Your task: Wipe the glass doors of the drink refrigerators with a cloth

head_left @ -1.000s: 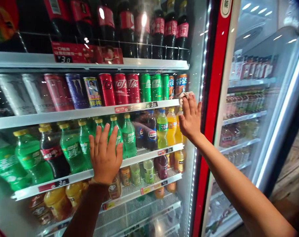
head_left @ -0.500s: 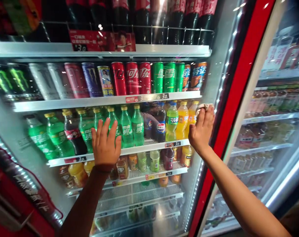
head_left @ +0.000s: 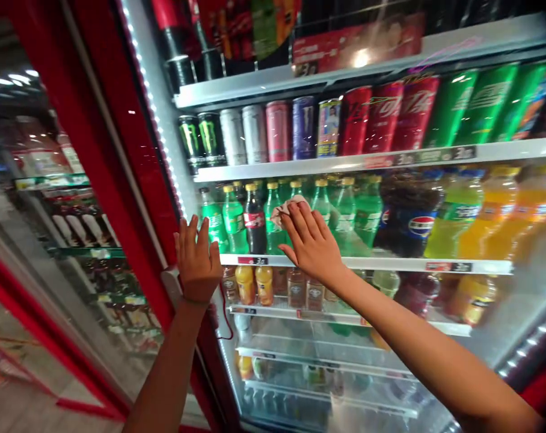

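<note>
My right hand (head_left: 312, 240) presses a crumpled pale cloth (head_left: 279, 213) against the glass door of a drinks fridge, with its fingers stretched over it. Through the glass behind them stand green soda bottles (head_left: 233, 219) and a cola bottle (head_left: 254, 222). My left hand (head_left: 196, 261) is open and upright, its fingers spread. It lies at the left side of the door, by the red frame (head_left: 151, 252) and the door handle (head_left: 171, 282). The hand partly hides that handle. Whether the left palm touches the glass I cannot tell.
Inside are a row of cans (head_left: 255, 135), orange soda bottles (head_left: 503, 210) and lower wire shelves (head_left: 300, 337). A red cord (head_left: 228, 325) hangs near the left frame. Another drinks fridge (head_left: 74, 198) stands at the left, with floor (head_left: 88, 415) below it.
My view has swung left. My right hand has carried the cloth from the door's right side to its left part, and my left hand has shifted left to the frame.
</note>
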A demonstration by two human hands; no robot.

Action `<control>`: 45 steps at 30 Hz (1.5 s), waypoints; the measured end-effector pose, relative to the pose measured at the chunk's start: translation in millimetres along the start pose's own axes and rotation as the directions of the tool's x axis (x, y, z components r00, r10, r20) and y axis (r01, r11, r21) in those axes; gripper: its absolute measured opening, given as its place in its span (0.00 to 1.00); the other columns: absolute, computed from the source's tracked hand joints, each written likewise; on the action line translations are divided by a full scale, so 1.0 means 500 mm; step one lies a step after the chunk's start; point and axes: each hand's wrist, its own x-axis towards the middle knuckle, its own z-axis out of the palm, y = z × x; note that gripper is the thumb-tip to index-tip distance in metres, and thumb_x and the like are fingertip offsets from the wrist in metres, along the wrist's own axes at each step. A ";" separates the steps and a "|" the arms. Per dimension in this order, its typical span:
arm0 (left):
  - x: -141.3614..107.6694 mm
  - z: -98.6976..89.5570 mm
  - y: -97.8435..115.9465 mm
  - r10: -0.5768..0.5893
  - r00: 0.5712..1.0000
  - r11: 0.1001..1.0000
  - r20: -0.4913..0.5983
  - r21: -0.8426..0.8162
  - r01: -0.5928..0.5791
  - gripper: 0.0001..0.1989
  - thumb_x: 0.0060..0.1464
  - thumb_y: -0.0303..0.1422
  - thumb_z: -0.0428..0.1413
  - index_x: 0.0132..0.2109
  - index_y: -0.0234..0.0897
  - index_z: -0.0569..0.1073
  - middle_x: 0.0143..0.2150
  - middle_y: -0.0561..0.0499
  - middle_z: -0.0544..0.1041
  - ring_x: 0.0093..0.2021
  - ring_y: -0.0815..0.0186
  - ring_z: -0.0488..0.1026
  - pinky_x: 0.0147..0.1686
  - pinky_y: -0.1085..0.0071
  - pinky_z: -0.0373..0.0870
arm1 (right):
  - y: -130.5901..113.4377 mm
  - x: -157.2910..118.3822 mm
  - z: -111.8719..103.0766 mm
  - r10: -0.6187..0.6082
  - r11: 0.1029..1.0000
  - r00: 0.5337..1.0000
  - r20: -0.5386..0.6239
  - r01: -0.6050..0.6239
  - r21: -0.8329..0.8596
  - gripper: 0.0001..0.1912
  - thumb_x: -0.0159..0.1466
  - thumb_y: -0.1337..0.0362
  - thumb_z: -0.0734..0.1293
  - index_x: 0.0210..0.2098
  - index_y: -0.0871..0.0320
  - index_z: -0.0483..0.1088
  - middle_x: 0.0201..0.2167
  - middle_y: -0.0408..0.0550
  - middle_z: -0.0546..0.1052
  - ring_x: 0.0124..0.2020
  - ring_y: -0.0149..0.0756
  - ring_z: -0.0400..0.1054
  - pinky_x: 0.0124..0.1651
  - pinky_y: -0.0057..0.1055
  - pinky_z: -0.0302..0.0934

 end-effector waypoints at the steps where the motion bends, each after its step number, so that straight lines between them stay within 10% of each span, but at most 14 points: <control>1: -0.007 -0.015 -0.035 -0.004 1.000 1.000 0.008 0.000 0.004 0.28 0.70 0.33 0.47 0.73 0.40 0.59 0.74 0.41 0.60 0.78 0.54 0.47 0.76 0.49 0.43 | -0.039 0.029 0.021 -0.031 0.998 1.000 0.001 0.031 0.047 0.43 0.74 0.50 0.60 0.77 0.59 0.35 0.77 0.55 0.50 0.78 0.48 0.41 0.78 0.49 0.44; 8: -0.041 -0.095 -0.200 0.022 0.999 1.000 0.033 -0.020 -0.021 0.26 0.71 0.34 0.44 0.73 0.38 0.59 0.74 0.40 0.61 0.78 0.55 0.47 0.76 0.50 0.44 | -0.290 0.186 0.147 -0.201 0.950 0.980 0.017 0.190 0.247 0.40 0.74 0.57 0.59 0.77 0.63 0.36 0.77 0.55 0.49 0.78 0.47 0.41 0.78 0.50 0.47; 14: -0.054 -0.124 -0.252 0.052 0.997 0.993 0.063 -0.107 -0.045 0.26 0.72 0.35 0.43 0.73 0.38 0.58 0.74 0.41 0.61 0.77 0.56 0.48 0.75 0.50 0.45 | -0.404 0.065 0.219 -0.556 0.830 0.819 0.145 0.555 0.051 0.30 0.74 0.60 0.55 0.72 0.65 0.57 0.74 0.48 0.58 0.76 0.36 0.49 0.76 0.33 0.53; 18: -0.068 -0.114 -0.258 0.113 0.988 0.977 0.101 -0.195 -0.092 0.27 0.71 0.35 0.44 0.74 0.40 0.57 0.74 0.42 0.61 0.78 0.56 0.48 0.75 0.50 0.45 | -0.355 0.048 0.192 -0.662 0.740 0.718 0.215 0.672 0.035 0.29 0.74 0.61 0.54 0.73 0.60 0.55 0.75 0.42 0.58 0.75 0.32 0.49 0.74 0.33 0.56; 22: -0.078 -0.090 -0.243 0.128 0.985 0.953 0.114 -0.290 -0.090 0.27 0.71 0.34 0.44 0.74 0.41 0.57 0.74 0.42 0.61 0.78 0.56 0.47 0.75 0.50 0.46 | -0.268 0.157 0.139 -0.280 0.959 0.946 0.164 0.283 0.009 0.37 0.75 0.56 0.56 0.77 0.55 0.37 0.78 0.47 0.44 0.78 0.41 0.38 0.78 0.49 0.42; 25: -0.088 -0.070 -0.224 0.124 0.986 0.931 0.110 -0.358 -0.077 0.27 0.72 0.35 0.43 0.74 0.40 0.57 0.75 0.42 0.60 0.78 0.56 0.47 0.75 0.50 0.47 | -0.272 0.167 0.140 -0.047 0.999 0.996 0.075 0.048 -0.014 0.41 0.74 0.52 0.58 0.77 0.57 0.34 0.78 0.51 0.42 0.78 0.49 0.35 0.78 0.56 0.36; 31: -0.109 -0.043 -0.198 0.143 0.978 0.902 0.149 -0.427 -0.067 0.26 0.72 0.36 0.43 0.73 0.38 0.58 0.75 0.41 0.59 0.78 0.56 0.47 0.75 0.51 0.50 | -0.346 -0.074 0.181 -0.343 0.939 0.929 0.136 0.344 0.019 0.27 0.74 0.61 0.60 0.70 0.57 0.59 0.70 0.48 0.67 0.72 0.34 0.57 0.72 0.37 0.56; 35: -0.105 -0.030 -0.183 0.160 0.975 0.888 0.153 -0.453 -0.075 0.26 0.71 0.34 0.43 0.72 0.38 0.59 0.75 0.41 0.60 0.78 0.55 0.47 0.75 0.49 0.50 | -0.245 -0.175 0.137 -0.276 0.959 0.960 0.050 0.278 -0.052 0.12 0.71 0.66 0.63 0.51 0.47 0.74 0.52 0.42 0.81 0.56 0.32 0.71 0.63 0.38 0.62; 41: -0.075 0.007 -0.120 0.184 0.982 0.850 0.031 -0.507 -0.143 0.27 0.70 0.31 0.46 0.73 0.37 0.59 0.74 0.40 0.60 0.78 0.55 0.47 0.75 0.48 0.48 | -0.067 -0.096 0.055 0.218 0.882 0.945 -0.246 -0.298 -0.365 0.13 0.71 0.55 0.64 0.32 0.53 0.71 0.37 0.51 0.77 0.46 0.45 0.67 0.55 0.48 0.60; 45: -0.055 0.028 -0.070 0.168 0.986 0.847 -0.004 -0.510 -0.146 0.27 0.70 0.30 0.46 0.73 0.37 0.58 0.74 0.39 0.60 0.78 0.54 0.47 0.75 0.47 0.48 | -0.134 -0.038 0.082 0.085 0.930 0.956 -0.280 -0.177 -0.321 0.06 0.71 0.62 0.63 0.41 0.55 0.71 0.46 0.53 0.76 0.54 0.45 0.66 0.58 0.48 0.62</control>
